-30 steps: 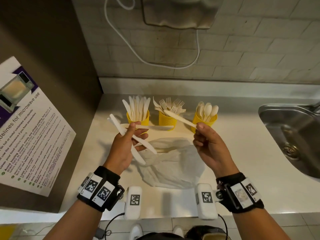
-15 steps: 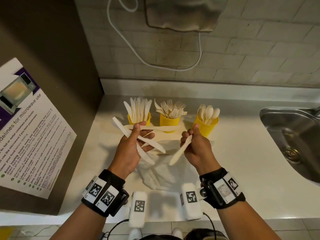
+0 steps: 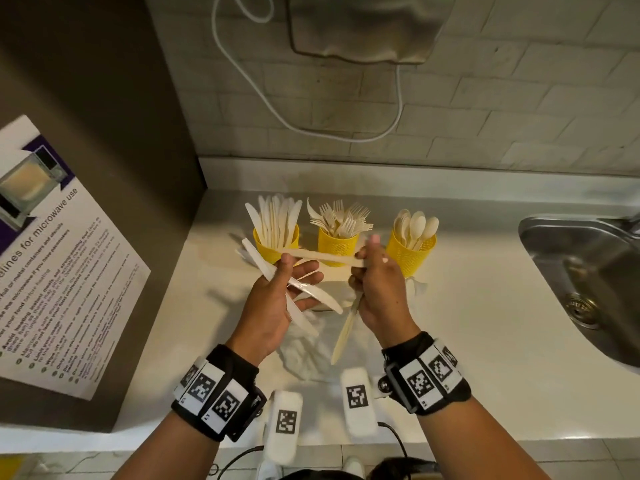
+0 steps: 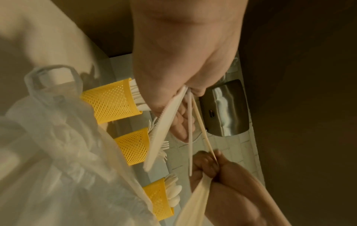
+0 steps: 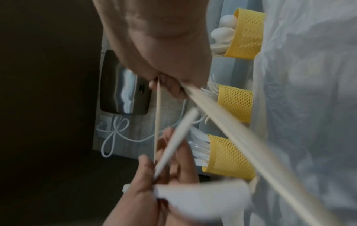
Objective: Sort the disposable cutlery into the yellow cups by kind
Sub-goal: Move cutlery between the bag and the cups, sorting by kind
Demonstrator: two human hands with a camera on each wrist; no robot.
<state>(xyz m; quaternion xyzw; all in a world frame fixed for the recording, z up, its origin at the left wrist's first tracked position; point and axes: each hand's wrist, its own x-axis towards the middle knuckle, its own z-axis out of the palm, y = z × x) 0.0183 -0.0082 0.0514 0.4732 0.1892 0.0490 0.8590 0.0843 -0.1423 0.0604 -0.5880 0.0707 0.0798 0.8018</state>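
The fingers of the left hand are curled round a loose fan of white knives, thumb pressed on top, the blades splaying toward 4 o'clock and the handles toward 10 o'clock. One pale knife runs level from that thumb across to the right hand, whose fingers pinch its far end at 3 o'clock of the left thumb. The same right hand also grips a second tan knife, which hangs down from the fist toward 7 o'clock. In the right wrist view this piece is a blurred pale bar crossing the frame, and the level one a thin line between the two hands.

Just beyond the hands, at 12 o'clock, three yellow mesh cups stand in a row on the desk: the left cup full of knives, the middle cup full of forks, the right cup holding spoons. Under the hands lies a crumpled white plastic bag, which both wrist views show reaching up to the cups.

At 3 o'clock a steel sink is set in the desk. At 9 o'clock a microwave notice is fixed to a brown panel. On the tiled wall at 12 o'clock hangs a metal hand dryer with a looping white cord.
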